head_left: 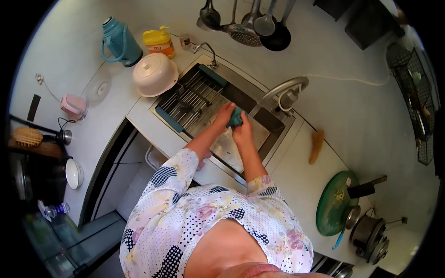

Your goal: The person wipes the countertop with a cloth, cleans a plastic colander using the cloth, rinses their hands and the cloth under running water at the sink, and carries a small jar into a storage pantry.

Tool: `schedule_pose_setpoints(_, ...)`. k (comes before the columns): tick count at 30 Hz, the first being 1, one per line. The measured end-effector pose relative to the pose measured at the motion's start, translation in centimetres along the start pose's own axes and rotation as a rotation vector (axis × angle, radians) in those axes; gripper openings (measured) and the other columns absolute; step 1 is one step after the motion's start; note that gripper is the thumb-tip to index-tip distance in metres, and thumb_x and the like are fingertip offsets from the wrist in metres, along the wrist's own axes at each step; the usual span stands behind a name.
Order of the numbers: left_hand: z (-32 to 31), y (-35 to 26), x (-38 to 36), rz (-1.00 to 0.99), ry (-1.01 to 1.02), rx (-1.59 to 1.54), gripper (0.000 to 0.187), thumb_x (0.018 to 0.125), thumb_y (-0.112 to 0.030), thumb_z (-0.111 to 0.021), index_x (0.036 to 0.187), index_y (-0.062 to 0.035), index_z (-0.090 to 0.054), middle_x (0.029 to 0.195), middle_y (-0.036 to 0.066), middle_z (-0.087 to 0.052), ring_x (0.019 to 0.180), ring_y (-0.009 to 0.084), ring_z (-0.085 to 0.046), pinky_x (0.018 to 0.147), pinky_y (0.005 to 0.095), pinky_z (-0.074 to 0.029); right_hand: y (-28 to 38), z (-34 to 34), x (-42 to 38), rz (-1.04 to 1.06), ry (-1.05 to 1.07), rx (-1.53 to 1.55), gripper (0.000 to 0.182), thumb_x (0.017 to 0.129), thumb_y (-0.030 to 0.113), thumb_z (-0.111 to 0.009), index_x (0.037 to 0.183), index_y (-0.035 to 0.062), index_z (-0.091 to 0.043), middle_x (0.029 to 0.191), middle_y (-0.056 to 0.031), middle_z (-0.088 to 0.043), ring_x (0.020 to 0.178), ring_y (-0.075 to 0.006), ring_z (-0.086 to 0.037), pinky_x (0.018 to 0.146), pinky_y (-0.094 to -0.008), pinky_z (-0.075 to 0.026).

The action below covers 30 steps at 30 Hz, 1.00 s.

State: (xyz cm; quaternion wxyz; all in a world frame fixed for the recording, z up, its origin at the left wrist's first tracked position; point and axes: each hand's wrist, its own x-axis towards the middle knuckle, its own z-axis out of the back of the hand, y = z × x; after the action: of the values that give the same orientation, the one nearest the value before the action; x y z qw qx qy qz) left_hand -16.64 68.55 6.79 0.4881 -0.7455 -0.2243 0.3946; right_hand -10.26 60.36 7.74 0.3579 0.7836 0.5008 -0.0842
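Over the metal sink (273, 143), both hands are closed around a crumpled teal cloth (235, 117). My left hand (224, 116) grips it from the left side. On the other side, the fingers of my right hand (243, 131) press into it. The large curved faucet (282, 87) reaches over the basin just beyond the cloth, and a pale streak like water shows under its spout. To the left of my hands, a metal drying rack (190, 102) with teal ends lies across the sink.
An upturned pink basin (155, 74), a yellow pump bottle (158, 42) and a blue thermos (121, 42) stand at the back left. Ladles and skimmers (250, 30) hang above. To the right are a brown root-like piece (316, 146), a green cutting board (331, 211) and a cleaver (360, 190).
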Motion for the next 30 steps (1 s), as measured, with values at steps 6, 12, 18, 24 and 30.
schedule_pose_setpoints(6, -6.3, 2.6, -4.1, -0.287, 0.129, 0.487, 0.050, 0.094, -0.037, -0.040, 0.131, -0.0025, -0.042, 0.129, 0.020, -0.045, 0.118, 0.0332, -0.043, 0.101, 0.0398, -0.033, 4.3, 0.8, 0.3, -0.215, -0.265, -0.023, 0.043, 0.096, 0.033, -0.046, 0.131, 0.0080, -0.044, 0.124, -0.0094, -0.052, 0.110, -0.0220, -0.050, 0.096, -0.0350, -0.038)
schedule_pose_setpoints(12, -6.1, 0.7, 0.6, -0.269, 0.088, 0.620, 0.059, 0.095, -0.037, -0.036, 0.136, 0.0045, -0.033, 0.144, 0.023, -0.029, 0.137, 0.0357, -0.021, 0.112, 0.0398, -0.018, 1.9, -0.3, -2.0, 0.029, 0.207, -0.023, 0.053, 0.100, 0.041, -0.030, 0.143, 0.0118, -0.026, 0.144, -0.0063, -0.033, 0.129, -0.0239, -0.035, 0.105, -0.0386, -0.032)
schedule_pose_setpoints(18, -7.1, 0.2, -1.0, -0.422, 0.255, 0.817, 0.055, 0.091, -0.026, -0.044, 0.138, 0.0004, -0.033, 0.140, 0.024, -0.031, 0.127, 0.0415, -0.031, 0.106, 0.0462, -0.025, 3.9, 1.9, 1.1, -0.092, 0.249, 0.254, 0.047, 0.099, 0.034, -0.032, 0.141, 0.0133, -0.029, 0.141, -0.0070, -0.035, 0.125, -0.0234, -0.039, 0.105, -0.0408, -0.030)
schedule_pose_setpoints(24, -7.2, -5.2, -3.2, -0.248, 0.211, 0.910, 0.047, 0.088, -0.017, -0.046, 0.131, 0.0026, -0.040, 0.139, 0.026, -0.033, 0.131, 0.0407, -0.027, 0.107, 0.0441, -0.025, 0.6, 2.9, 1.6, -0.082, 0.244, 0.391, 0.042, 0.098, 0.028, -0.036, 0.135, 0.0089, -0.036, 0.132, -0.0102, -0.044, 0.118, -0.0252, -0.045, 0.103, -0.0405, -0.034)
schedule_pose_setpoints(30, -3.4, 1.8, 0.0, -0.698, 0.243, 1.035, 0.045, 0.092, -0.019, -0.043, 0.130, 0.0038, -0.039, 0.138, 0.029, -0.034, 0.128, 0.0431, -0.031, 0.107, 0.0442, -0.025, 2.1, 3.4, 2.5, -0.035, 0.111, 0.326, 0.040, 0.098, 0.034, -0.036, 0.129, 0.0086, -0.044, 0.132, -0.0082, -0.045, 0.113, -0.0260, -0.050, 0.099, -0.0403, -0.038)
